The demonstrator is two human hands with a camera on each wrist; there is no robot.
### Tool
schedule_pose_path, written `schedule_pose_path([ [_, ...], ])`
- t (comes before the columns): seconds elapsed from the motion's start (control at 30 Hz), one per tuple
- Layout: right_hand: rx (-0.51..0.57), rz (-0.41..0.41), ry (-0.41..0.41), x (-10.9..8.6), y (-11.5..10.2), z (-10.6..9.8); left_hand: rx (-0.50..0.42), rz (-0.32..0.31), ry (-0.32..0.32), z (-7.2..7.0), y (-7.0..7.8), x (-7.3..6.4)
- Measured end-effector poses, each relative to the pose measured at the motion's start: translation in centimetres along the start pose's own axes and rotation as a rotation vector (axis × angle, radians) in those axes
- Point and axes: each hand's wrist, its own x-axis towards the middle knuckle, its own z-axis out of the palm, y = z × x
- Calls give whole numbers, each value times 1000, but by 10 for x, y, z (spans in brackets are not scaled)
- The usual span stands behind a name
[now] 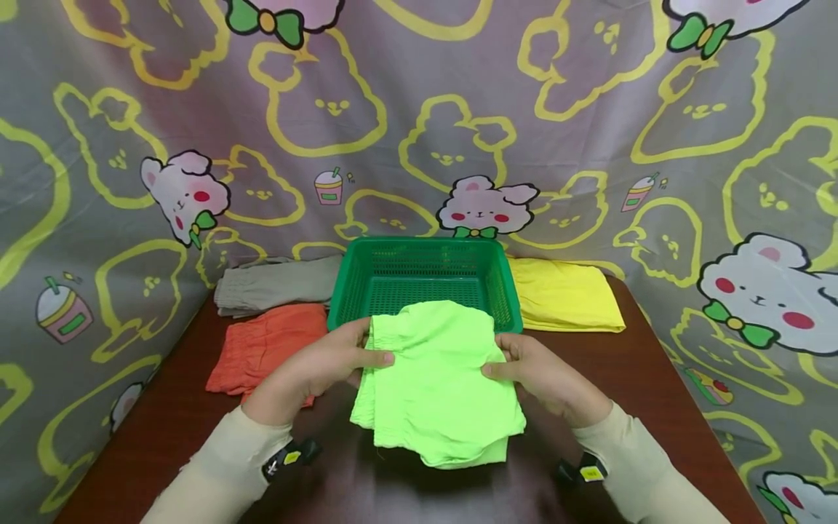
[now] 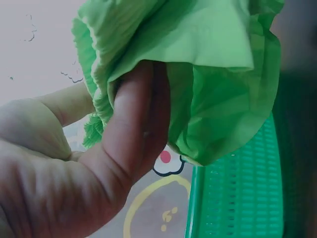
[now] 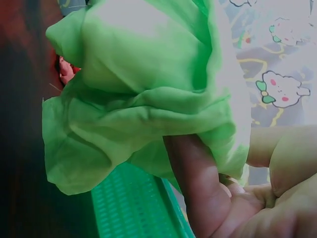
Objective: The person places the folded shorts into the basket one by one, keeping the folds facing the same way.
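Folded lime-green shorts (image 1: 445,386) with a gathered elastic waistband are held up between both hands, in front of the green basket. The left hand (image 1: 334,364) grips the waistband side, thumb on the near face and fingers tucked behind. On the opposite edge the right hand (image 1: 543,371) pinches the cloth the same way. From the left wrist view, the fingers (image 2: 133,114) reach under a fold of the shorts. In the right wrist view, one finger (image 3: 195,173) goes up beneath the layered cloth, and the other fingertips are hidden.
A green perforated basket (image 1: 340,291) stands at the back of the brown table (image 1: 655,407). Grey folded clothing (image 1: 278,284) and orange folded shorts (image 1: 275,346) lie to its left, yellow folded clothing (image 1: 566,295) to its right. A patterned curtain (image 1: 393,87) surrounds the table.
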Motion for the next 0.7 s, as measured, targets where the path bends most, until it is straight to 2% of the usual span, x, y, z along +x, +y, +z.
schedule_pose_path([
  [0.6, -29, 27, 113, 28, -35, -24, -11, -10, 64, -28, 34, 32],
  [0.7, -32, 31, 130, 32, -40, -27, -19, -22, 94, -30, 37, 38],
])
